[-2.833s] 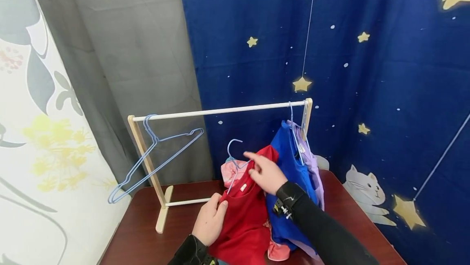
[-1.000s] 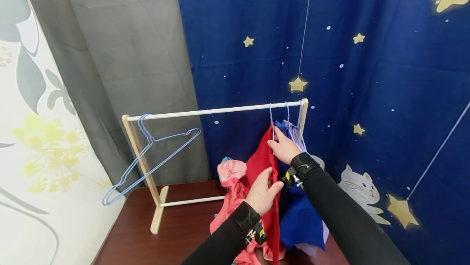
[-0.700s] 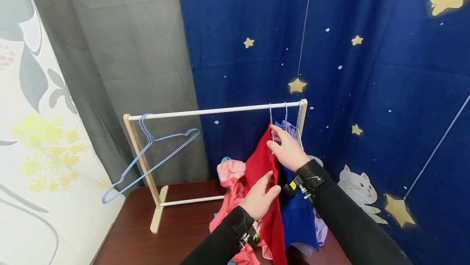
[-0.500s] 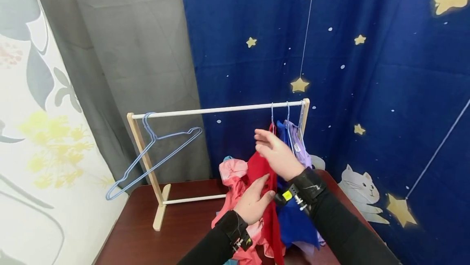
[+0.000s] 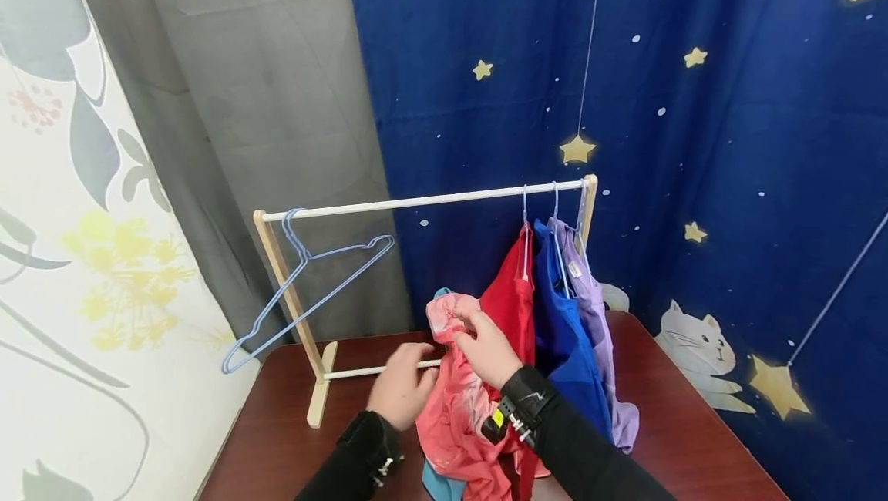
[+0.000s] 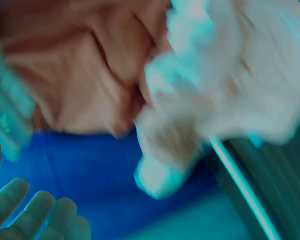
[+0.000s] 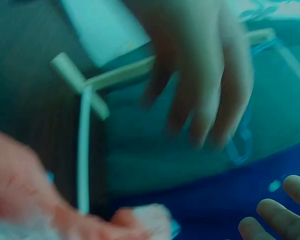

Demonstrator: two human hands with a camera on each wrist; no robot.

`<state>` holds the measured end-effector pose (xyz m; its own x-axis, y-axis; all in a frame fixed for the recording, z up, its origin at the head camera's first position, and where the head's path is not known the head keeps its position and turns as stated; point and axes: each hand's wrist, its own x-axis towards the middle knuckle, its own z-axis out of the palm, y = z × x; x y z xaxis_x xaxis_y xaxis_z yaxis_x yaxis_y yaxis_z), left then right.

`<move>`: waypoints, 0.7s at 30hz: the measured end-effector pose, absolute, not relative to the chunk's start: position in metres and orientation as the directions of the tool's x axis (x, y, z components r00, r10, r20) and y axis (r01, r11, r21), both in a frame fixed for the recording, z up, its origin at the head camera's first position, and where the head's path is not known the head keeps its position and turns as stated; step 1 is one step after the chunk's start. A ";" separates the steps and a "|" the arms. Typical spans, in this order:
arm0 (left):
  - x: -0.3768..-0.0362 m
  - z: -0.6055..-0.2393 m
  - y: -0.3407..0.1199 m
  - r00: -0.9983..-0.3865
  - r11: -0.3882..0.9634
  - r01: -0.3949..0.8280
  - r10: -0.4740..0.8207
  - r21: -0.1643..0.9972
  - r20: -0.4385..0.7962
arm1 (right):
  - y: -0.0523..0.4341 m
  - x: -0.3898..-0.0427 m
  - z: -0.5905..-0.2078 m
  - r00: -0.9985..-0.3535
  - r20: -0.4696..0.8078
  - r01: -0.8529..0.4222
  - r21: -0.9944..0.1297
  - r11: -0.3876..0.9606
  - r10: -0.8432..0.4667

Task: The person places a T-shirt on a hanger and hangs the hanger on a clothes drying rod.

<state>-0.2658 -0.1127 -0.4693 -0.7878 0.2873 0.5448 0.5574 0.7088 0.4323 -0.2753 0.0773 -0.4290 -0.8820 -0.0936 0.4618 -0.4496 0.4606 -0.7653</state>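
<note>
A wooden rack (image 5: 291,297) stands on the tabletop (image 5: 277,439), with red (image 5: 509,304), blue and purple shirts hanging at its right end. Below them lies a pink garment (image 5: 458,401) (crumpled), its top pinched in the right hand's (image 5: 489,347) grip; the left hand (image 5: 402,385) touches its edge, fingers relaxed.

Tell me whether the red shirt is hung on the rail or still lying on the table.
Hung. The red shirt hangs from a hanger hooked over the white rail, beside the blue shirt; its lower end is hidden behind the pink garment.
</note>
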 end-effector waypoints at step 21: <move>-0.341 -0.392 -0.307 -0.613 0.955 0.288 0.131 0.066 0.779 | 0.111 -0.292 -0.496 -0.932 0.363 -0.294 -0.788 0.542 0.023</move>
<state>-0.3407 -0.3069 -0.3918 -0.6127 0.1305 0.7795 0.2878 0.9554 0.0663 -0.2917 0.1115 -0.4957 -0.9315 0.0227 0.3630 -0.2937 0.5417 -0.7876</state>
